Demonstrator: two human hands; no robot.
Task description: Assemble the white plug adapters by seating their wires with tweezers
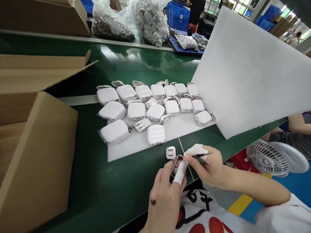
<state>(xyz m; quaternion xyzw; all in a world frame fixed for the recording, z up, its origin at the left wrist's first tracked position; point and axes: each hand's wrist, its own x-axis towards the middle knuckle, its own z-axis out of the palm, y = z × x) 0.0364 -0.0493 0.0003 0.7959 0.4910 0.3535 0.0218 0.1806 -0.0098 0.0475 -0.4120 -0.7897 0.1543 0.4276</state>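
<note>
My left hand is closed around a small device housing, which shows dark between the fingers. Coloured wires come out of its open end. Beside them, at the left fingertips, is a white plug piece with two metal prongs. A pair of dark tweezers is pinched in my right hand, whose fingertips meet the wires. White covers wrap fingertips on both hands. What the tweezer tips touch is hidden. Several white rounded chargers lie beyond my hands.
The chargers rest in rows on a white foam sheet on the green table. A larger foam sheet leans at right. An open cardboard box stands at left. Bags of parts sit behind; a white fan is at right.
</note>
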